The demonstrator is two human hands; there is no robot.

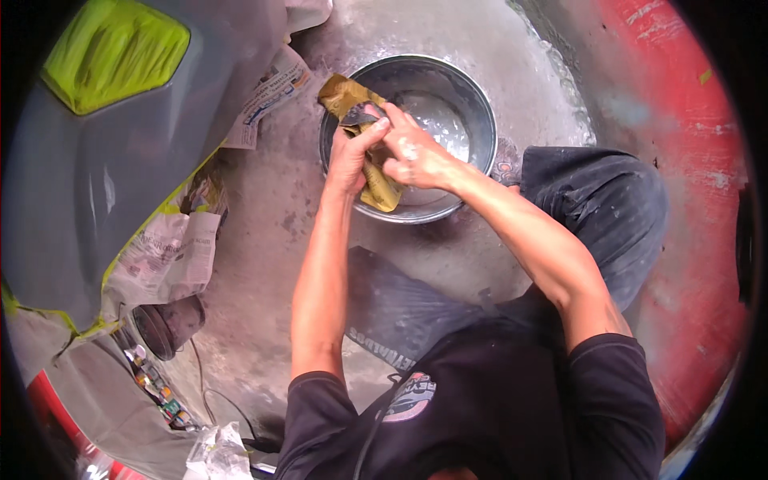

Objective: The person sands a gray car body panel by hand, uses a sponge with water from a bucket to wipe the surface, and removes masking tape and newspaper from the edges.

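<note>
In front of me, both hands are at a sheet of sandpaper [381, 190] with a yellow-brown back and a dark grit side, folded or curled near its middle. My left hand [349, 158] grips its left side, thumb pressed on top. My right hand [412, 152] has its fingers closed at the dark fold, beside the left thumb. Whitish residue marks the right hand's back. The sheet is above the left part of a round metal basin [486, 120], which holds some shallow, cloudy liquid. Part of the sheet is hidden behind my hands.
To the left stands a grey car body panel [152, 172] with yellow-green masking tape edging and newspaper [172, 252]. A dark round container [170, 324] and a cable lie below it. A red, scuffed panel [688, 240] curves along the right. My bent knee [600, 200] is right of the basin.
</note>
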